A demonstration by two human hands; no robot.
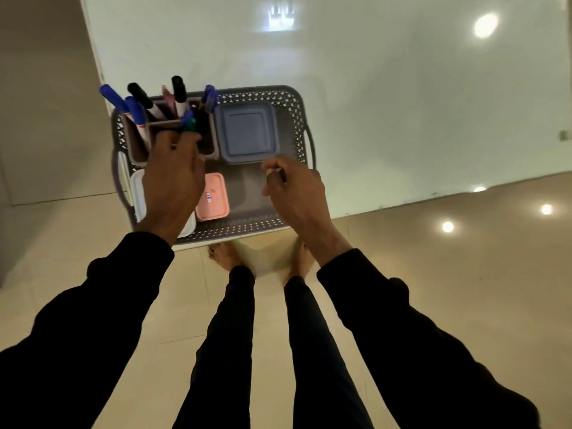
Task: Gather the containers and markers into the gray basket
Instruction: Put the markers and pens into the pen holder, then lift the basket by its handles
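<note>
The gray perforated basket (294,119) sits at the near left corner of a white table. In its back left stands a marker holder (137,150) with several blue and black markers (137,111) sticking up. A blue-gray lidded container (246,131) lies at the back right, a small pink container (213,196) in the front middle, and a white container (137,193) at the front left, partly hidden. My left hand (171,178) is over the holder, fingertips pinching blue and green markers (188,122). My right hand (294,187) hovers over the basket's right side, curled around a thin marker (278,172).
The white glossy table (402,103) stretches away to the right and back. Its near edge runs just below the basket. Beige tiled floor (448,274), my bare feet and dark trouser legs are below.
</note>
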